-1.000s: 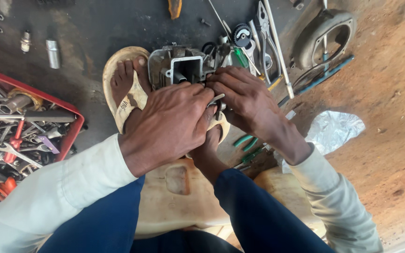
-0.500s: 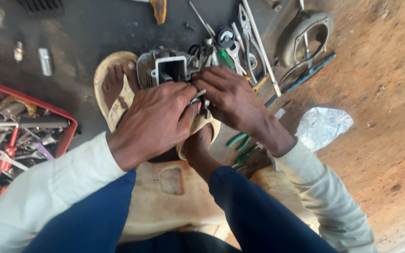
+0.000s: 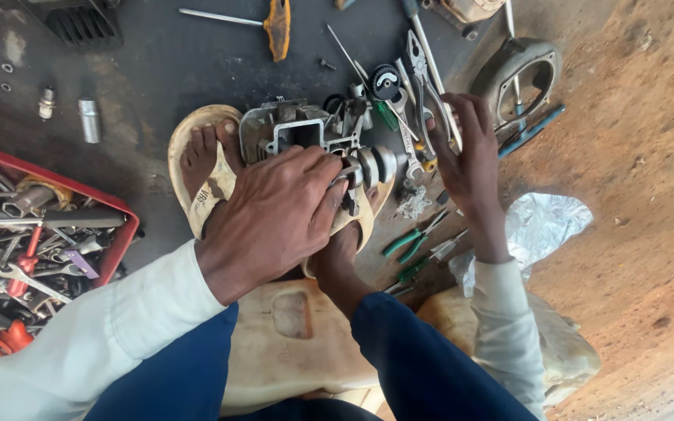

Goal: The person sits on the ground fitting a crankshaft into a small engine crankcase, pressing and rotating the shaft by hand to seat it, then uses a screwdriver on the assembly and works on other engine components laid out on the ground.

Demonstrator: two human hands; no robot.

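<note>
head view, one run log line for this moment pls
left hand: resting on engine block | right hand: open, reaching among wrenches | feet in sandals beside block
</note>
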